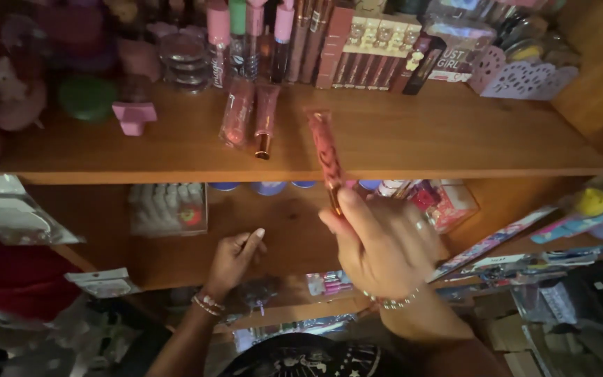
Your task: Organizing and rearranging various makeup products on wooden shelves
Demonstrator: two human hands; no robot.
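Right hand (385,248) pinching glossy pink tube (325,150), smooth wooden shelf (455,132)

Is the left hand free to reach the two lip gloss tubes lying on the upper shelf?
Probably yes. The left hand rests empty on the lower shelf, and the two lip gloss tubes lie near the upper shelf front edge with nothing before them.

Warm, dim light is falling from above onto the upper wooden shelf (413,132) — the corners are sinking into deep shadow. Motion blur is softening everything, and the edges are bending outward — wide-lens distortion.
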